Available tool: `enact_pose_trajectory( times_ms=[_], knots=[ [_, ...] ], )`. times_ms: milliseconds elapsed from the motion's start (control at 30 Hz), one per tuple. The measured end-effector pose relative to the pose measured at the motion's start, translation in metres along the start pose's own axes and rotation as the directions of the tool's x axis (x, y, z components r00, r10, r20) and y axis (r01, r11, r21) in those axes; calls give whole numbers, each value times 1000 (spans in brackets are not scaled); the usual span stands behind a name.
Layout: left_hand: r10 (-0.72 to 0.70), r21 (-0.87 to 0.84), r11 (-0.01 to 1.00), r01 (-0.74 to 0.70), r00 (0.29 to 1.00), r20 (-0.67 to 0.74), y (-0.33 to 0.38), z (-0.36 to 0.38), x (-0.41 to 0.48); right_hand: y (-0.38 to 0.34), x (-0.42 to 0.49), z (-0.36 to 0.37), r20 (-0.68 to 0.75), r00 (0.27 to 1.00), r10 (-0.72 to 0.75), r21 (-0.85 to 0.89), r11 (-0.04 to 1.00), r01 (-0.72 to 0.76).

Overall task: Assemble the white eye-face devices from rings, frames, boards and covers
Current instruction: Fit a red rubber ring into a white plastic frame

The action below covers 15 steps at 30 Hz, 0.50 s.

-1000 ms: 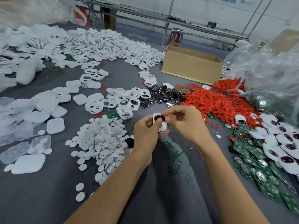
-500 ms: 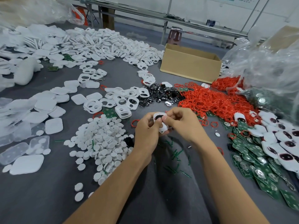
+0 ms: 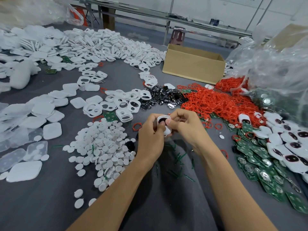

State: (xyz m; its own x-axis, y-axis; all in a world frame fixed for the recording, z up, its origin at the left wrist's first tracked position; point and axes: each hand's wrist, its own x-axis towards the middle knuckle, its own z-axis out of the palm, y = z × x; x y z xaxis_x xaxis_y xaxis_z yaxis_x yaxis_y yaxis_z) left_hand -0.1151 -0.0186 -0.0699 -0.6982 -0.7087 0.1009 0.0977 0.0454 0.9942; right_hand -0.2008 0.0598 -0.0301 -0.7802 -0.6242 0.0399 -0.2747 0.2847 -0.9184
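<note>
**A:** Grip?

**B:** Both hands are closed on one white frame (image 3: 167, 130). The left hand (image 3: 150, 135) curls round its left side, with the thumb on the dark eye piece (image 3: 162, 120) in the upper opening. The right hand (image 3: 186, 129) pinches the top right edge.

**A:** Where is it?

**B:** Held up off the worktop (image 3: 125, 77), over the middle of the near edge.

**A:** What step is this?

**B:** My reading is that the eye piece is being seated in the frame. Fingers cover the join, so I cannot tell whether a ring lies under it.

**A:** How to do it well?

**B:** Hold the frame level between both hands. Press evenly round the rim, not at one corner. Thumbs should go to the edge of the glossy face, which looks likely to smudge. Check that it sits flush before reaching for a board.

**A:** What is around?

**B:**
- Just left of the hands: white discs (image 3: 103, 147). One loose red ring (image 3: 137, 126) lies beside the left knuckles.
- Beyond the hands: spare frames (image 3: 123, 112) and black eye pieces (image 3: 163, 97).
- To the right: the heap of red rings (image 3: 216, 102).
- Along the right edge: green boards (image 3: 255, 155), with finished devices (image 3: 290, 147) on top.
- Along the left edge: covers (image 3: 51, 130).
- At the far edge: a cardboard box (image 3: 193, 67).

**A:** Anything in the way?

**B:** Nothing blocks the hands. Green slivers (image 3: 179, 156) litter the cloth below them. The heaps run into each other, so a reach for a board could drag rings along.
</note>
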Motion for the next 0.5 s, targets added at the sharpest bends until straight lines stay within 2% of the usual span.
enact_pose_trajectory(
  times_ms=[100, 267, 400, 500],
  knots=[
    [-37, -84, 996, 36, 999, -15, -1, 1, 2, -2, -3, 0, 77, 997, 7, 68, 998, -12],
    [-157, -182, 972, 146, 987, -46, -4, 3, 5, -3, -2, 0, 108, 994, 33, 48, 998, -39],
    [-209, -281, 935, 217, 976, 56, 0, -1, 8, -3, -2, -5, 116, 991, 70, 101, 991, -82],
    [-164, -269, 945, 186, 981, 102, 2, -3, 6, -3, -1, -9, 105, 993, 60, 69, 995, -68]
  ],
)
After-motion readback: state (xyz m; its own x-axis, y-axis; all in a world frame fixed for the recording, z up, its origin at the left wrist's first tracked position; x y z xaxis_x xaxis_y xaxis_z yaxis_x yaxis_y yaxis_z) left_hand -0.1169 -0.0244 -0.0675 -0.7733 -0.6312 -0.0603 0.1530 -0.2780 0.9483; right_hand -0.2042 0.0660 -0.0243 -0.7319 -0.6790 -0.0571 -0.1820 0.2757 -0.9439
